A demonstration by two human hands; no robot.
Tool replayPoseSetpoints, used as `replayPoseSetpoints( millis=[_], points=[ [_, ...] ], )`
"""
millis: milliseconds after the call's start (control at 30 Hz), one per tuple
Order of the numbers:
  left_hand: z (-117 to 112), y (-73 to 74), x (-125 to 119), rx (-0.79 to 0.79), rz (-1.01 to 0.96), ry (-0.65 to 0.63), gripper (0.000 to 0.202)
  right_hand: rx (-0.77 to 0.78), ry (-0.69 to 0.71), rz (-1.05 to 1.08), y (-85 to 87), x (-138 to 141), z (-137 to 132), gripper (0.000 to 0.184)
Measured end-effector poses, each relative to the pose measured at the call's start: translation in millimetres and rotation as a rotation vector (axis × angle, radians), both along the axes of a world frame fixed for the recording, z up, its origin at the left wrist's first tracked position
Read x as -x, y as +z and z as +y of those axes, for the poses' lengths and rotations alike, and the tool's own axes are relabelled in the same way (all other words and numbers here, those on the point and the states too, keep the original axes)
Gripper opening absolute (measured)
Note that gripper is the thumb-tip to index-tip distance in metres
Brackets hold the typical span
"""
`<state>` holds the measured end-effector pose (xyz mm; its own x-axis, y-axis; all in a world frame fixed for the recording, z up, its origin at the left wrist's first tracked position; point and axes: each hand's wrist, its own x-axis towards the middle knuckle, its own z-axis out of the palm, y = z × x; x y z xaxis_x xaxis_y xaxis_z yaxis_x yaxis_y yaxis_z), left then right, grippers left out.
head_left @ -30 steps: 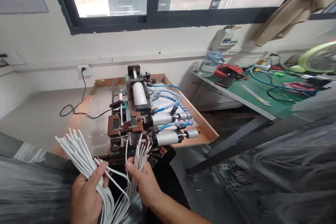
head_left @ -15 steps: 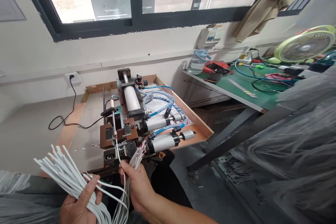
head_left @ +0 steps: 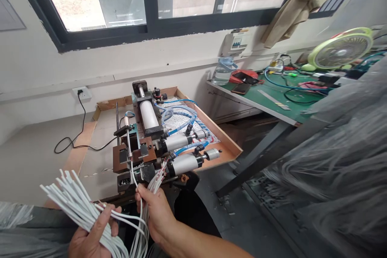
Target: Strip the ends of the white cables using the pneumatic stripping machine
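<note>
My left hand [head_left: 95,229] is closed around a thick bundle of white cables [head_left: 72,199], their cut ends fanned to the upper left. One cable with thin bared wires stands out at its thumb. My right hand [head_left: 155,211] pinches a single white cable [head_left: 133,171] between thumb and forefinger; this cable runs up into the front of a pneumatic machine [head_left: 134,155]. A second bunch of cables with reddish stripped tips [head_left: 159,177] passes through the same hand, lying beside the machine's front cylinder [head_left: 185,164].
The machine sits in a wooden-edged tray [head_left: 222,139] with blue air hoses [head_left: 192,119]. To the right, a green-topped table [head_left: 272,96] bears a water jug [head_left: 223,70], a phone [head_left: 241,88] and a fan [head_left: 341,50]. Plastic-covered cable bundles [head_left: 341,169] hang at right.
The view has shifted slightly, so the machine and table appear a little further left. Both hands keep their hold, and the single cable still reaches into the machine.
</note>
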<state>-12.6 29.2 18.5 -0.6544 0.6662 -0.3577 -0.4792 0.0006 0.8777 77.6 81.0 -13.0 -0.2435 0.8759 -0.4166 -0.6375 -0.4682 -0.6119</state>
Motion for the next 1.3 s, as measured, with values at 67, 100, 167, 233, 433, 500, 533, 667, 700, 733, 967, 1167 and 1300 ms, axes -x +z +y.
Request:
replayPoseSetpoints(
  millis=[67,100,167,233,433,500,533,667,700,733,967,1167,1300],
  points=[
    [-0.6,-1.8,0.0,-0.017,0.003,-0.051,0.017,-0.029,0.001,-0.01,-1.7,-0.7,0.8,0.023],
    [-1.0,-3.0,0.2,-0.032,0.006,-0.083,0.016,-0.063,0.008,-0.021,-2.7,-2.0,0.8,0.023],
    [-1.6,-5.2,-0.1,-0.059,0.016,-0.132,0.014,-0.175,0.044,-0.05,-4.9,-7.2,-1.0,0.024],
    [-2.2,-6.1,-2.5,-0.067,0.034,-0.141,0.013,-0.297,0.1,-0.093,-7.8,-15.0,-5.9,0.025],
    [-8.7,-3.5,-17.2,-0.074,0.077,-0.253,0.016,-0.435,0.305,-0.235,-16.6,-38.3,-29.8,0.023],
    [-14.1,-3.9,-20.7,-0.07,0.101,-0.278,0.015,-0.446,0.354,-0.249,-16.0,-43.7,-35.5,0.022],
    [-17.3,-4.3,-22.0,-0.07,0.112,-0.283,0.014,-0.45,0.375,-0.247,-14.4,-46.0,-37.1,0.021],
    [-29.2,-4.7,-26.0,-0.07,0.149,-0.311,0.011,-0.479,0.365,-0.205,-0.3,-52.9,-34.2,0.018],
    [-31.6,-4.2,-27.0,-0.066,0.157,-0.326,0.011,-0.487,0.345,-0.198,4.3,-53.7,-31.7,0.018],
    [-33.7,-3.6,-28.1,-0.059,0.164,-0.342,0.011,-0.495,0.327,-0.192,8.9,-54.0,-29.1,0.018],
    [-47.5,2.4,-34.3,-0.028,0.162,-0.422,0.01,-0.597,0.295,-0.188,26.2,-56.0,-26.8,0.015],
    [-54.9,6.0,-38.6,0.02,0.081,-0.518,0.011,-0.589,0.189,-0.198,14.9,-54.4,-40.3,0.016],
    [-55.5,4.5,-37.9,0.04,0.049,-0.512,0.013,-0.424,0.112,-0.074,0.4,-54.7,-36.1,0.02]
  ],
)
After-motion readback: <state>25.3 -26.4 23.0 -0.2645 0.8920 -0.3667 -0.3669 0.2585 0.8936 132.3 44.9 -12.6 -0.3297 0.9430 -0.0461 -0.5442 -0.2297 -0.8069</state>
